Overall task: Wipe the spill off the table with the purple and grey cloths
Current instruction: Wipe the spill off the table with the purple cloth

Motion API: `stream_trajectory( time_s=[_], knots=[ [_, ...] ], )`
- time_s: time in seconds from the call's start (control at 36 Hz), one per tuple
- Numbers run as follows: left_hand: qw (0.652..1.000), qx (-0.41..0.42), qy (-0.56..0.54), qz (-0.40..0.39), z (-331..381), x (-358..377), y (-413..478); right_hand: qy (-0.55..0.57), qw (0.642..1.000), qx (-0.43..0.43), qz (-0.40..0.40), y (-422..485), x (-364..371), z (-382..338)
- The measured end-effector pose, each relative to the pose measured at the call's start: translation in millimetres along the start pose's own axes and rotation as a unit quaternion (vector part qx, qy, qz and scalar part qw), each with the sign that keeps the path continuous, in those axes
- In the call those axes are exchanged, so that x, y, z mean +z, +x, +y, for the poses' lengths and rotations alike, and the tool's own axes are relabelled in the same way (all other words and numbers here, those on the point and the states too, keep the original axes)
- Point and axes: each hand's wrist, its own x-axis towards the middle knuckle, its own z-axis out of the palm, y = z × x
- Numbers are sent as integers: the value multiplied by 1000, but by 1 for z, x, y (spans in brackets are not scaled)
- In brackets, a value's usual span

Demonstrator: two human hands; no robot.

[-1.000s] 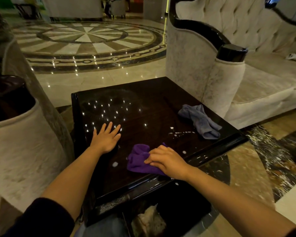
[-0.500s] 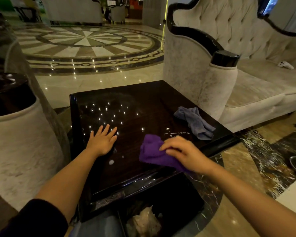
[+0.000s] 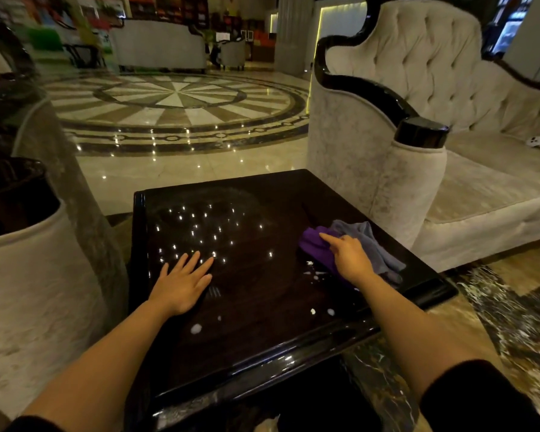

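A dark glossy table (image 3: 262, 307) stands in front of me. My right hand (image 3: 349, 260) presses the purple cloth (image 3: 314, 244) onto its right side, right against the crumpled grey cloth (image 3: 373, 244). White spill drops (image 3: 315, 272) lie just left of that hand, and more drops (image 3: 196, 328) dot the near part of the table. My left hand (image 3: 183, 283) lies flat on the table's left side with its fingers spread and holds nothing.
A cream tufted sofa (image 3: 449, 151) with a black-capped arm (image 3: 421, 132) stands close to the table's right edge. Another cream armrest (image 3: 28, 291) is at my left. A polished marble floor (image 3: 184, 120) lies beyond.
My right hand has slid the purple cloth from the table's near edge away and to the right, up against the grey cloth. My left hand has stayed flat in place.
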Motion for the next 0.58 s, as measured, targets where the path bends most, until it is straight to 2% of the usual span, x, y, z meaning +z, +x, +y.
stream_trajectory(
  time_s=[0.25,0.39,0.58],
  knots=[
    [1000,2,12,-5,1,-2,-2,-130,991,-7,-27,10,8,16],
    [1000,1,9,-7,2,-3,-4,-117,992,1,-47,7,10,11],
    [1000,0,-2,-1,1,0,-3,-41,997,-9,-60,-18,17,-11]
  ],
)
